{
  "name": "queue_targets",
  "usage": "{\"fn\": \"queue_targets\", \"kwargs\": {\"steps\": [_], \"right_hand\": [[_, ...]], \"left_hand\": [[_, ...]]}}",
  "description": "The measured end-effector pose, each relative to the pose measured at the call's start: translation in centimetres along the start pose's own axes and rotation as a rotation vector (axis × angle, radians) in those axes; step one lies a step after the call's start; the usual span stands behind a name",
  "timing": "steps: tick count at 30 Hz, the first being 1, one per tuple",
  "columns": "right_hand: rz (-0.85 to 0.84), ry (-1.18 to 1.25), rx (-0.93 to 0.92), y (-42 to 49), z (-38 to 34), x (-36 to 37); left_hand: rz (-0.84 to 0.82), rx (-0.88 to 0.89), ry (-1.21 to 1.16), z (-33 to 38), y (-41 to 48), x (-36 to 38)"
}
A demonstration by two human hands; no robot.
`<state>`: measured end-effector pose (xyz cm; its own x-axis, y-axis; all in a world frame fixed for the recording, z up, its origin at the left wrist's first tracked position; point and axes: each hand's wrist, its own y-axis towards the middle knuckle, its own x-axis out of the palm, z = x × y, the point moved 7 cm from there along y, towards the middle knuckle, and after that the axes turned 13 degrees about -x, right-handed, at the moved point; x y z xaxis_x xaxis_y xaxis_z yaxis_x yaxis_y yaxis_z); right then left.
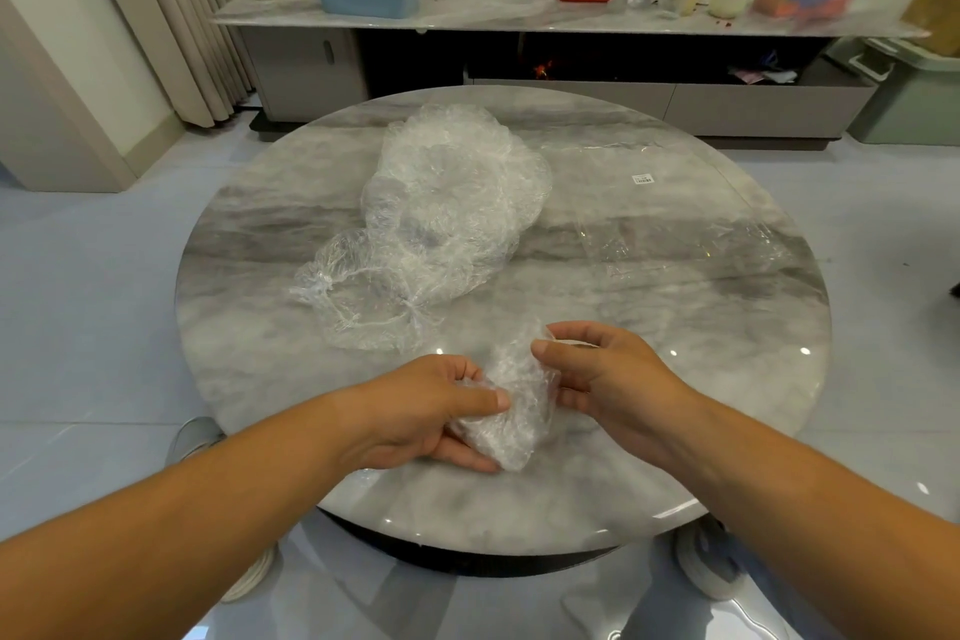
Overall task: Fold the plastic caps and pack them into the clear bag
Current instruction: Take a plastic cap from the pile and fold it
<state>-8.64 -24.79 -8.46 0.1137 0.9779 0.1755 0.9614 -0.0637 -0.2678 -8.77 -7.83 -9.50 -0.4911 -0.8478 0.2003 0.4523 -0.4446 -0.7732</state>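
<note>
one round marble table point(727, 327) lies under both my hands, its near rim just below my wrists. beyond my grip and a little to its left sits one heap of crumpled plastic caps point(447, 203). the film is clear and the layers run into each other, so i cannot count how many caps are in it. beyond my grip to the right, one clear bag point(691, 244) lies flat on the table, well apart from my hands. it is so see-through that its edges are hard to trace, and i find it mostly by its glare and creases. one spread cap point(358, 296) lies at the near-left edge of the heap and touches it, with its gathered elastic rim showing.

my two hands meet just above the table's near part. my left hand point(431, 411) holds the lower end of one bunched cap point(514, 405), thumb pressed on top and fingers curled beneath. my right hand point(608, 379) pinches the cap's upper right edge between thumb and curled fingers. the cap hangs between both grips, scrunched narrow. how many folds it has i cannot tell, and part of it is hidden behind my fingers.

one small white label point(642, 179) sits on the far part of the bag, its print too small to read.
</note>
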Motion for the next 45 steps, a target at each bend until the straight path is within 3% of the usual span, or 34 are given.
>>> {"fn": "queue_targets", "kwargs": {"steps": [5,9,11,15,18,27,31,33,36,41,45], "right_hand": [[-0.003,0.215,0.075,-0.4,0.3,0.7],[-0.047,0.141,0.094,-0.8,0.3,0.9],[-0.047,0.016,0.014,-0.8,0.0,0.7],[-0.04,-0.307,-0.336,-1.1,-2.0,0.9],[-0.136,-0.529,-0.515,-1.8,-2.3,1.9],[-0.352,-0.917,-0.788,-3.8,-1.6,3.2],[-0.456,-1.019,-0.844,-4.8,-0.7,3.7],[-0.495,-1.025,-0.791,-4.8,-0.1,3.7],[-0.495,-0.866,-0.573,-4.3,0.4,3.1],[-0.245,-0.329,-0.356,-3.2,-0.6,1.9],[-0.232,-0.199,-0.182,-2.8,-0.7,2.1]], "left_hand": [[0.008,-0.005,0.006,-0.2,0.2,0.2],[0.004,-0.005,0.023,-0.3,0.2,0.4],[-0.012,-0.023,0.025,-0.4,0.2,0.6],[-0.057,-0.124,-0.068,-0.9,0.2,0.7],[-0.119,-0.192,-0.16,-1.1,-0.1,0.8],[-0.309,-0.142,-0.306,-0.4,-0.4,0.9],[-0.263,-0.027,-0.289,0.2,-0.4,1.0],[-0.196,0.023,-0.305,0.4,-0.3,0.5],[-0.11,0.041,-0.327,0.4,0.0,-0.2],[0.022,0.08,-0.322,0.5,0.7,-0.9],[0.048,0.139,-0.345,1.1,0.6,-0.3]]}}
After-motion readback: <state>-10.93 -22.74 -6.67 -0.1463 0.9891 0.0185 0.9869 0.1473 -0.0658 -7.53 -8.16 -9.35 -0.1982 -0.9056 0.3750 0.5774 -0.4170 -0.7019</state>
